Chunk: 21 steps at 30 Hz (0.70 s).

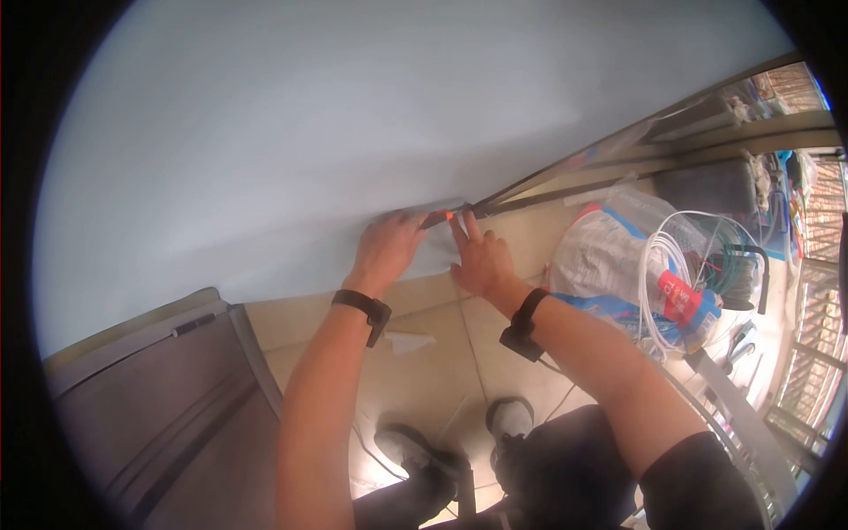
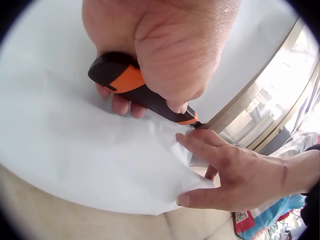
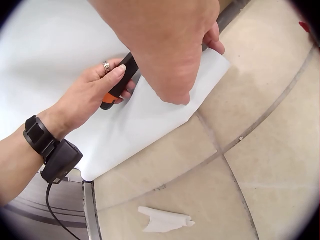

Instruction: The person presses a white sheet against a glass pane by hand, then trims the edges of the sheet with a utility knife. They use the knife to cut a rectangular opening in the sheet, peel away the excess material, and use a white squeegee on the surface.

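The left hand (image 2: 165, 45) is clamped round the knife (image 2: 135, 87), fingers curled over its black-and-orange handle. The knife's long axis runs from that fist toward the frame (image 2: 232, 114) along the sheet's edge, tip foremost. The right hand (image 2: 235, 175) presses the sheet (image 2: 75, 150) with straight fingers, its fingertips just beside the tip, at the sheet's corner. Below the sheet, a scrap (image 3: 162, 220) lies on the floor (image 3: 260, 150).

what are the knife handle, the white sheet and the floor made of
Knife: looks like moulded plastic, matt black with orange insets. White sheet: probably thin paper or film, matt; it bends and curls softly at its cut edge. Floor: seemingly glazed ceramic tile, beige with a slight sheen and dark grout lines.
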Each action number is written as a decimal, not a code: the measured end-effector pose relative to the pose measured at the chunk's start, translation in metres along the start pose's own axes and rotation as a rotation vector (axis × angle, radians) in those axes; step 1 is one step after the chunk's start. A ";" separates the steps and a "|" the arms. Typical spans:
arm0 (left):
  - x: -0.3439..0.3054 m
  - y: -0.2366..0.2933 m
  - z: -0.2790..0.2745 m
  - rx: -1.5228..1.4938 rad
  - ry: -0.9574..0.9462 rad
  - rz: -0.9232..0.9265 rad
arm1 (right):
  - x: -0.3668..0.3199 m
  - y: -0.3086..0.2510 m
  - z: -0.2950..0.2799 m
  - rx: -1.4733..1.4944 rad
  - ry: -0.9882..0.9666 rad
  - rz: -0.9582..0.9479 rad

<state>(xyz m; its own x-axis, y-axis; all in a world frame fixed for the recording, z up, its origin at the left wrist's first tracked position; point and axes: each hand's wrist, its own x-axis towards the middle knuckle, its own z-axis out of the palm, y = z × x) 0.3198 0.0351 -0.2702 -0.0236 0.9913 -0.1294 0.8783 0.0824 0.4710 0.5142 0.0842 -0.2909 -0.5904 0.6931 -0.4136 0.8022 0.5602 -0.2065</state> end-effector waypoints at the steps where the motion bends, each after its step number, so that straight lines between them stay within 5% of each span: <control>1: 0.001 0.001 0.000 -0.009 0.002 -0.008 | 0.000 0.000 0.000 0.001 -0.004 -0.002; 21: -0.001 -0.007 0.014 0.021 0.089 0.015 | 0.002 -0.002 -0.004 -0.031 -0.037 -0.007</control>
<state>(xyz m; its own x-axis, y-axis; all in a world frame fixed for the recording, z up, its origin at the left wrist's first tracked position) 0.3198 0.0319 -0.2853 -0.0516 0.9977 -0.0442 0.8884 0.0660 0.4542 0.5114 0.0858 -0.2880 -0.5920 0.6723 -0.4445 0.7946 0.5790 -0.1825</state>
